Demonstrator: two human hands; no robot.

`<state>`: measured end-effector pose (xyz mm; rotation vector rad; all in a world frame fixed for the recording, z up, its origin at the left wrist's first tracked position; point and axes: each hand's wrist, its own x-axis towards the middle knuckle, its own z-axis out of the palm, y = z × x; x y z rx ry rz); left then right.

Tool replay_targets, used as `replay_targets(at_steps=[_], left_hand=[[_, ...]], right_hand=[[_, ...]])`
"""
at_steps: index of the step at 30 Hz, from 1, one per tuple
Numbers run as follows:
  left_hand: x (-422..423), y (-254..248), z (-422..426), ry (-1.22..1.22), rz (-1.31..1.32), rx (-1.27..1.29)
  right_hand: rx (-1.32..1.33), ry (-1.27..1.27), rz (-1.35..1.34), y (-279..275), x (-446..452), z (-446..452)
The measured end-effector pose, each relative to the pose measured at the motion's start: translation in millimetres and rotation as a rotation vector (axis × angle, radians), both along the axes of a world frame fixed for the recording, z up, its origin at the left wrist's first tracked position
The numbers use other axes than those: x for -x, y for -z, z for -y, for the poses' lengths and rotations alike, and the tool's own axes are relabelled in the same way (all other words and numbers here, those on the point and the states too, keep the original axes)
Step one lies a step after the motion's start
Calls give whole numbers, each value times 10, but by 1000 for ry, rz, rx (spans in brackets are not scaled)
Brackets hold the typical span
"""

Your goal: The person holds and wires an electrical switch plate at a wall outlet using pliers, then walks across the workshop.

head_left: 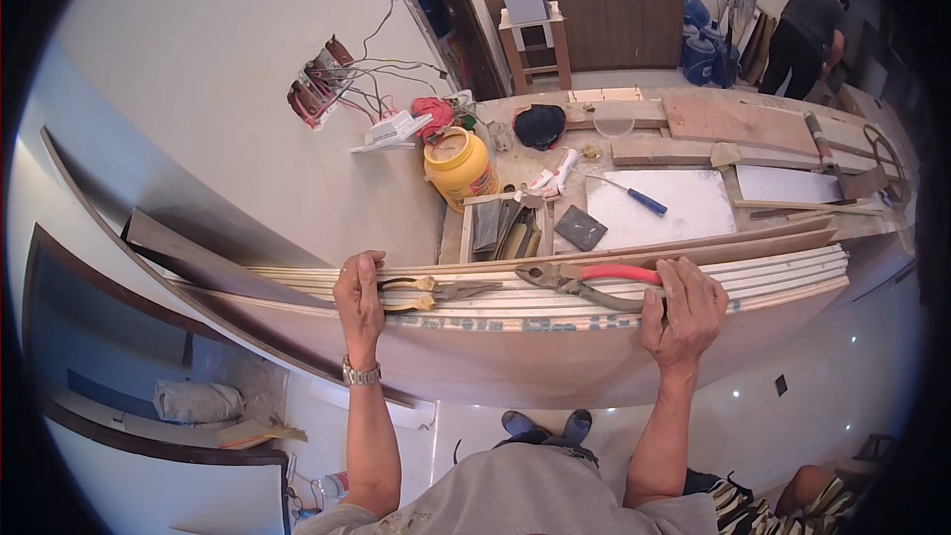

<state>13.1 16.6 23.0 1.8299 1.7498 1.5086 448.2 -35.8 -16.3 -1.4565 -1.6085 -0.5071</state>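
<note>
My left hand (361,297), with a metal watch at the wrist, is closed around the handle ends of yellow-and-black needle-nose pliers (426,293). Their pointed jaws face right. My right hand (686,311) grips larger combination pliers (567,280) by the handles, one red and the other dark. These jaws point left, toward the smaller pair, and the handles stand somewhat apart. Both tools are over the upper edges of several upright boards (783,279), stacked side by side. Whether my palms touch the boards is hard to see.
Behind the boards, a bench holds a yellow tub (462,168), a blue-handled screwdriver (634,196), a dark square block (581,228), a hammer (820,144) and planks (743,124). Loose wires hang from a wall box (322,84). Another person (804,30) bends at the back right.
</note>
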Motion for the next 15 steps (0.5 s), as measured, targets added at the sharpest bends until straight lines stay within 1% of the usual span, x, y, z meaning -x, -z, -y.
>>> replay_targets(at_steps=[9,15], left_hand=[[-35,-24,24,-17,51,2],[6,10,6,-10,32,-9]], right_hand=[[-13,-2,18,61,-33,-8],[-12,-3,24,79,-49,-5]])
